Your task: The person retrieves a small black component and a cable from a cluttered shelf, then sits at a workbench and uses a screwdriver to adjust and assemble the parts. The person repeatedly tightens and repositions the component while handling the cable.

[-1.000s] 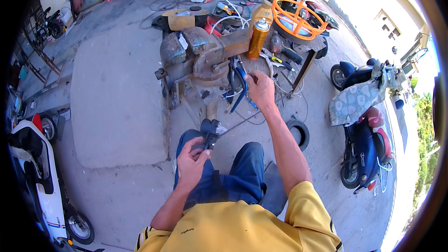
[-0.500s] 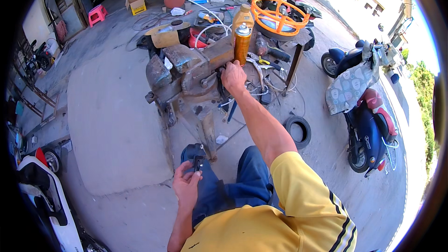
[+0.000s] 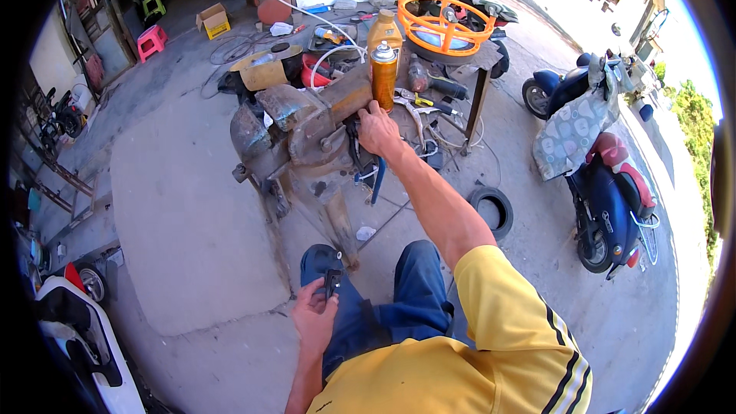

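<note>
My left hand (image 3: pixel 313 320) is closed round a small black part (image 3: pixel 332 282) with a pale metal tip, held above my left knee. I cannot make out its exact kind. My right arm stretches forward to the workbench, where my right hand (image 3: pixel 379 132) has its fingers curled beside the base of an orange spray can (image 3: pixel 384 80). What those fingers grip, if anything, is hidden. Just left of that hand stands a large rusty bench vise (image 3: pixel 310 126). Dark tools and a blue handle (image 3: pixel 378 181) hang below the hand. Pliers (image 3: pixel 412 116) lie to its right.
Behind the can are a tan bottle (image 3: pixel 385 29) and an orange wheel rim (image 3: pixel 446 31). A tyre (image 3: pixel 491 212) lies on the ground at right, near a dark blue scooter (image 3: pixel 606 218). A white vehicle body (image 3: pixel 92 345) stands at lower left; a pink stool (image 3: pixel 152 42) is far left.
The view has shifted slightly, so the bench sits a little further left. My right hand remains by the can's base, and my left hand still holds the black part.
</note>
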Motion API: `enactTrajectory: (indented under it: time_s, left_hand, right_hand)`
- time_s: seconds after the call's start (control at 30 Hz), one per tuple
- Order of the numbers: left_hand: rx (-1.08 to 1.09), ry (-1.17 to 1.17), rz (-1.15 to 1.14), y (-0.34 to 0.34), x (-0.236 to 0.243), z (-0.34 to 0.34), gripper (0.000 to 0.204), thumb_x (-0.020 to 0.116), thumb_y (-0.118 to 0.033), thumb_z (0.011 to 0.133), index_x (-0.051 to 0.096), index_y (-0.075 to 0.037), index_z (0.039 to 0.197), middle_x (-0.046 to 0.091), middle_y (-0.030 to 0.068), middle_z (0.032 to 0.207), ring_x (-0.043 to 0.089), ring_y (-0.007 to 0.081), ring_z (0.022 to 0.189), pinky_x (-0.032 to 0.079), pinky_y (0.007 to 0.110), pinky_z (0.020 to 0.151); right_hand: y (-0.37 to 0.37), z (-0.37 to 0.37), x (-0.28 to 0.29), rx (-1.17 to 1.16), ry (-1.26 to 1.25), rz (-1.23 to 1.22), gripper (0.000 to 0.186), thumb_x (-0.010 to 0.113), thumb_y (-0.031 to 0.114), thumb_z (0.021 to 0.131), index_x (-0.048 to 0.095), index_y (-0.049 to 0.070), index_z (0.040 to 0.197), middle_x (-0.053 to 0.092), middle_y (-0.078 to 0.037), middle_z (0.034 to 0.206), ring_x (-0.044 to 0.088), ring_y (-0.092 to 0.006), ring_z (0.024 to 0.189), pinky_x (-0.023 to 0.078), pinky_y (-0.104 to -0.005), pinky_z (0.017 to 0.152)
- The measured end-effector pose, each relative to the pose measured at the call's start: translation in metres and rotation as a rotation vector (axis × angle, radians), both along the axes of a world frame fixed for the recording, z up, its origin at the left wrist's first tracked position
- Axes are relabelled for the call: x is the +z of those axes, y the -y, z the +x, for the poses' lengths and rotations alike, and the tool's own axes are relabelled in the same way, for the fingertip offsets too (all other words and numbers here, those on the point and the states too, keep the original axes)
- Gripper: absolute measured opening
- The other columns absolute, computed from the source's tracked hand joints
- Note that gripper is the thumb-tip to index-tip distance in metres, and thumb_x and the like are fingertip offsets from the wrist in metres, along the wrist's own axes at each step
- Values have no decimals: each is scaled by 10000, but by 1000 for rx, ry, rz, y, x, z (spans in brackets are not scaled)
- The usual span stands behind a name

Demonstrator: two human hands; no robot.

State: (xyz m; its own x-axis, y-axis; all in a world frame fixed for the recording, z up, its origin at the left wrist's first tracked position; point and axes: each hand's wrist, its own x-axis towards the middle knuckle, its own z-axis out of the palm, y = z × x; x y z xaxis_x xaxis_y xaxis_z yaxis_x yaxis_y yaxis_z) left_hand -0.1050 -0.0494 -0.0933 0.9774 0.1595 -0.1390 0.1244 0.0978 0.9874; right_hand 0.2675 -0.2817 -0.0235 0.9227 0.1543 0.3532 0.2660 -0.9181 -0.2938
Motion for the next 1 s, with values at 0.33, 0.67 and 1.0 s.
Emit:
enactTrajectory:
  time_s: [0.33, 0.67, 1.0]
  left_hand:
    - [13, -58, 41, -9, 3, -7, 465, 671, 125, 896, 580, 16, 1340, 710, 101, 1005, 696, 124, 880, 564, 242, 791]
    - [53, -64, -15, -3, 2, -7, 503, 682, 130, 886, 557, 34, 1364, 701, 99, 1025, 684, 114, 872, 559, 233, 784]
    - [-38, 27, 153, -9, 1, -8, 451, 690, 113, 888, 602, 23, 1321, 678, 74, 1099, 650, 99, 893, 551, 249, 767]
  right_hand:
    - [10, 4, 4, -17, -129, 65, 403, 637, 178, 892, 635, 55, 1276, 502, -215, 1321, 575, -444, 1236, 519, -514, 999]
    - [23, 26, -12, -104, -77, 352, 253, 706, 138, 851, 685, -19, 1047, 653, -227, 1160, 612, -425, 1166, 521, -473, 986]
    - [20, 15, 19, -348, 55, 740, 289, 704, 186, 909, 681, 20, 1144, 733, -183, 1093, 692, -355, 1053, 525, -432, 931]
